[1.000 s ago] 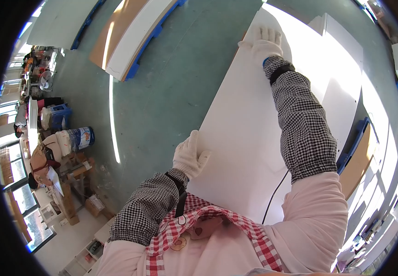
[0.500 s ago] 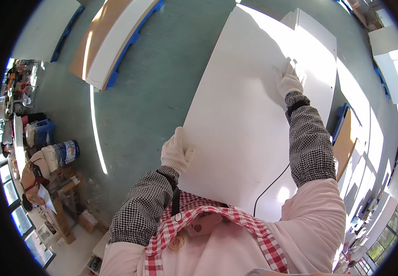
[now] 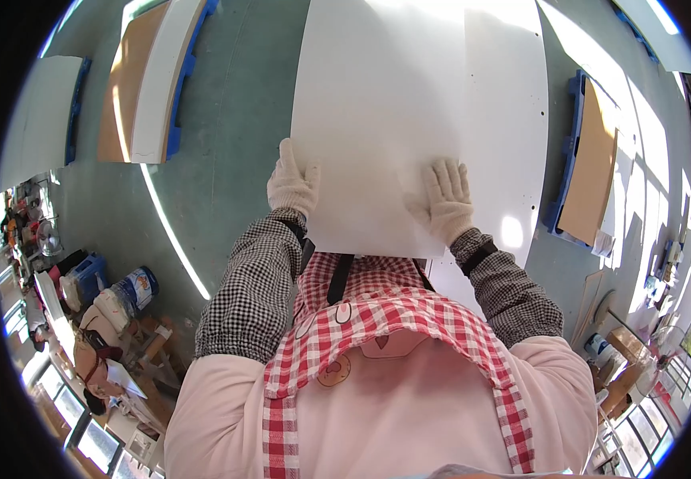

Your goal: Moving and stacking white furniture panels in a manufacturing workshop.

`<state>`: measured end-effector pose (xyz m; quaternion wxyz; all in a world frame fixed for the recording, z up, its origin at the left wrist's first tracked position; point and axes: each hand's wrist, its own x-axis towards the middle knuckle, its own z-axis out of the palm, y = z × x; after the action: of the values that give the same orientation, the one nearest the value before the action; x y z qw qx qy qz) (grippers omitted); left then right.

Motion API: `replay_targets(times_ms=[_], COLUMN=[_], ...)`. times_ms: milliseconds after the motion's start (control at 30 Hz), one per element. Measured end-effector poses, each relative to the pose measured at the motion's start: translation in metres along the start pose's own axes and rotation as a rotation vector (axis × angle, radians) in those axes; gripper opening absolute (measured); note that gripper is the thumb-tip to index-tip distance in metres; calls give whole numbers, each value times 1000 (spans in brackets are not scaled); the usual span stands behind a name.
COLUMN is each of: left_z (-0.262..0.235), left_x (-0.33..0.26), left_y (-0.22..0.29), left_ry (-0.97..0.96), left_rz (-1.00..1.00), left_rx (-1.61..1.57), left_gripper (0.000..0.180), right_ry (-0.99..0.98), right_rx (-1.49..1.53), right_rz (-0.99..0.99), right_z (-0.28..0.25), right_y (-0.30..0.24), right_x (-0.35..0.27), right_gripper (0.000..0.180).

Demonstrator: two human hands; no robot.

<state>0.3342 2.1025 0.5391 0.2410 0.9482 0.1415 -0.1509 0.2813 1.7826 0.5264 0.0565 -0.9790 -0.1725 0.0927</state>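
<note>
A large white panel (image 3: 369, 120) lies flat in front of me, its near edge close to my apron. It lies over another white panel (image 3: 505, 120), which shows along the right side with small dark holes near its edge. My left hand (image 3: 293, 182), in a pale knitted glove, grips the upper panel's left edge, thumb on top; its other fingers are partly hidden. My gloved right hand (image 3: 448, 195) lies palm down on the upper panel near its right side, fingers stretched out and holding nothing.
Brown and white boards (image 3: 154, 88) on a blue pallet stand at the far left, with another pale stack (image 3: 38, 120) beyond. On the right is a brown board (image 3: 589, 164) on a blue pallet. A blue-labelled bottle (image 3: 140, 287) and clutter lie at the lower left.
The upper panel has turned straighter and come nearer, lining up more with the panel beneath. My right hand has drawn back toward me along it; my left hand stays at its left edge.
</note>
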Motion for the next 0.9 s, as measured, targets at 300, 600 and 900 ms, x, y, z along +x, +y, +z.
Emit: replay_targets(times_ms=[300,600,900], left_z=[2,31,-8], left_x=[-6,-68,-47], left_y=[-4,-92,-139], left_ry=[57,-163,-250], left_rz=[19,-95,-248], left_rx=[-32,-491,-343], left_gripper=[71,56,42], right_ry=[-204,-64,-280], right_rx=[210,520,271], right_rz=[749,767,586], right_z=[-20,5,-11], right_y=[24,-59,-120], right_x=[-92,-48,-49], right_gripper=[79,104,111])
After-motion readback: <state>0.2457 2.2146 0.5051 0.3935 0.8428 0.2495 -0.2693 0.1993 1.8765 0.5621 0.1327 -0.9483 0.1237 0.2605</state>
